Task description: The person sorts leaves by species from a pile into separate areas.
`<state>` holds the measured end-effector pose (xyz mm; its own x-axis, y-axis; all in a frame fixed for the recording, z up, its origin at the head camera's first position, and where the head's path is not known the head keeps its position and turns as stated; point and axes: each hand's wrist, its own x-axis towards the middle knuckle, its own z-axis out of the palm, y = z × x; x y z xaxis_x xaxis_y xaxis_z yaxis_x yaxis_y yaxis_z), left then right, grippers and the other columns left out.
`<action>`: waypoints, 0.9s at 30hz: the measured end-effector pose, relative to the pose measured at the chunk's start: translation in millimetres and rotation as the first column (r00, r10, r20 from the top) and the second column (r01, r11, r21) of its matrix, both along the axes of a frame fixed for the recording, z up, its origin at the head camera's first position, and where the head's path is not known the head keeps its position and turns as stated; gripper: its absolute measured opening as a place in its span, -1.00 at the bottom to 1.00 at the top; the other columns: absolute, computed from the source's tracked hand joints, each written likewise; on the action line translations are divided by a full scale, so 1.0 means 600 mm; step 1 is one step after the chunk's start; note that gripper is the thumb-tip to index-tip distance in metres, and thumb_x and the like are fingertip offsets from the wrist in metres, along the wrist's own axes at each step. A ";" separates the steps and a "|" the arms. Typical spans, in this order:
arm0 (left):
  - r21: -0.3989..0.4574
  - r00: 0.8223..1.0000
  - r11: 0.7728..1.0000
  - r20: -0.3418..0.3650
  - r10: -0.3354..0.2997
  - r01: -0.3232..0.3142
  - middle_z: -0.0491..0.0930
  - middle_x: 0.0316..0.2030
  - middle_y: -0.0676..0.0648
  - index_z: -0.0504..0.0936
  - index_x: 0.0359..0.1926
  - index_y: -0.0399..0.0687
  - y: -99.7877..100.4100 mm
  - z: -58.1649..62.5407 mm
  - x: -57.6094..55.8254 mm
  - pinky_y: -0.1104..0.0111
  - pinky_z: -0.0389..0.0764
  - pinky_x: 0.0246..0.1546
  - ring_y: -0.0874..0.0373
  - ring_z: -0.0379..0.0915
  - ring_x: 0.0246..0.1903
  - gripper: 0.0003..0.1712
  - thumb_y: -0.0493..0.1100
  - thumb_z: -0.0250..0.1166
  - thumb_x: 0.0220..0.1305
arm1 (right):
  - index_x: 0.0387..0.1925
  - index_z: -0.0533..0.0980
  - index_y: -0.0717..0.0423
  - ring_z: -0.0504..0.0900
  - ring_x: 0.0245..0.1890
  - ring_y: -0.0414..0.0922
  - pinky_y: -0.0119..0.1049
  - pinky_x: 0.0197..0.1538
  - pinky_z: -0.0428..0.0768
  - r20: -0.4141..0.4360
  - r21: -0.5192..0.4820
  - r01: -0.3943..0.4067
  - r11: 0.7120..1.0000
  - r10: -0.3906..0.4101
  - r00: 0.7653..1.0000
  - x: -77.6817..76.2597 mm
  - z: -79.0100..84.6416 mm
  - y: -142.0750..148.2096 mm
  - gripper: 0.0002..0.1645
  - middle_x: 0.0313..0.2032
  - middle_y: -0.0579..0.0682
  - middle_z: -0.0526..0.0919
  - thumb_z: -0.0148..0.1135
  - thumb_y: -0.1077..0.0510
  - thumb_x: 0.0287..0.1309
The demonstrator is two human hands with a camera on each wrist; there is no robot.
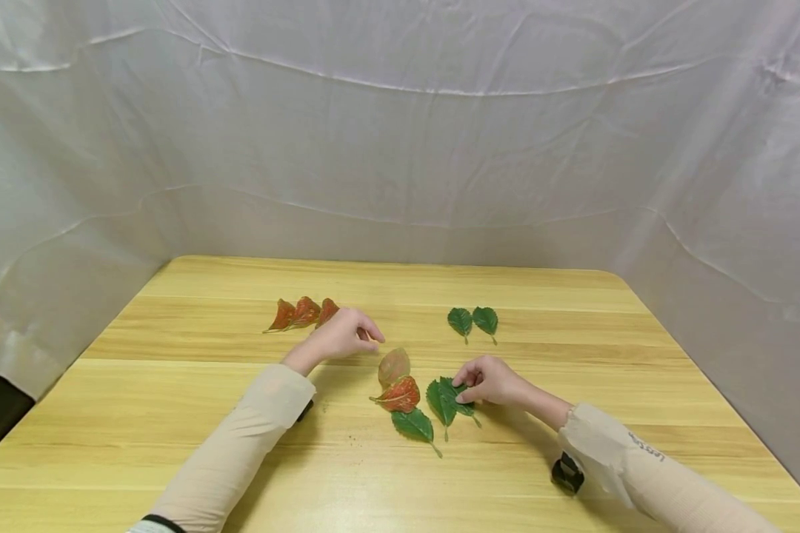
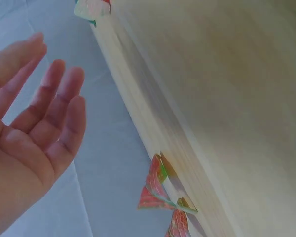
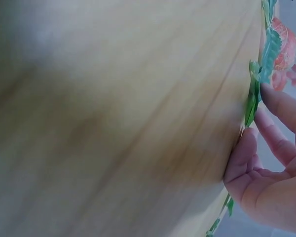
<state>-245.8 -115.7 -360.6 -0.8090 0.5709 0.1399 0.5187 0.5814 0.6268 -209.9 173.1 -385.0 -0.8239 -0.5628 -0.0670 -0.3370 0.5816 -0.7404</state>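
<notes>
My right hand (image 1: 496, 381) pinches a green leaf (image 3: 252, 96) between thumb and fingers, low over the table. That leaf overlaps another green leaf (image 1: 441, 402) on its left. Beside them lie a green leaf (image 1: 413, 424), a red leaf (image 1: 401, 394) and a dull brownish leaf (image 1: 394, 367), the red one overlapping its neighbours. My left hand (image 1: 345, 334) hovers with loosely bent fingers and nothing in them; the left wrist view shows its palm (image 2: 24, 153) bare. Just behind that hand is a row of red leaves (image 1: 304, 311), the rightmost partly hidden by it.
Two green leaves (image 1: 472, 320) lie side by side at the back right of the wooden table (image 1: 547, 303). Pale cloth (image 1: 400, 148) hangs behind and along both sides of the table.
</notes>
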 end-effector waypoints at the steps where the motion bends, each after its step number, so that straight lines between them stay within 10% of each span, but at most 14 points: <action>1: -0.012 1.000 1.000 0.007 -0.019 0.019 0.59 -0.33 -0.08 0.68 -0.34 -0.25 0.002 -0.001 0.000 0.44 0.48 -0.44 0.22 0.44 -0.47 -0.88 -0.33 0.31 0.03 | -0.40 0.57 0.33 0.33 -0.56 -0.21 -0.42 -0.53 0.37 -0.006 0.002 -0.003 1.000 0.003 1.000 0.000 0.000 0.000 -0.79 -0.55 -0.08 0.45 0.37 0.31 -0.18; 27: -0.128 0.963 0.973 0.216 -0.161 0.192 0.61 -0.35 -0.06 0.67 -0.32 -0.25 0.038 -0.010 -0.005 0.46 0.49 -0.42 0.20 0.45 -0.44 -0.73 -0.42 0.41 -0.18 | -0.41 0.56 0.25 0.33 -0.51 -0.21 -0.32 -0.37 0.41 -0.065 0.049 0.002 0.999 0.001 0.998 0.004 0.001 -0.004 -0.75 -0.45 -0.06 0.53 0.41 0.33 -0.27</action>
<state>-249.0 -92.7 -366.6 -0.6962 0.7090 -0.1122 0.4920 0.5851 0.6447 -207.4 170.9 -384.2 -0.8277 -0.5596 -0.0408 -0.3829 0.6166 -0.6879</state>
